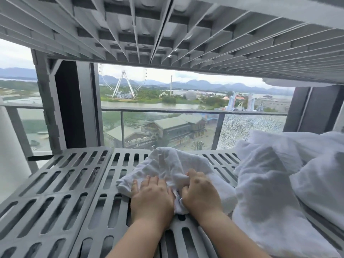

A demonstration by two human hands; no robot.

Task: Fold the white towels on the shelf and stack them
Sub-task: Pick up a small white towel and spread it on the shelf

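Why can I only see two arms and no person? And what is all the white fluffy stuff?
There is no machine here. A person wears a camera on their head, so you see what they see: their own arms reaching forward. The left hand lies flat on a small white towel. The right hand bunches a bit of that towel in its curled fingers. The towel lies crumpled on a grey shelf with long slots. On the right sits a pile of white towels, not folded yet. The ribbed thing overhead is the underside of the next shelf. Behind is a window, with a big wheel far outside.
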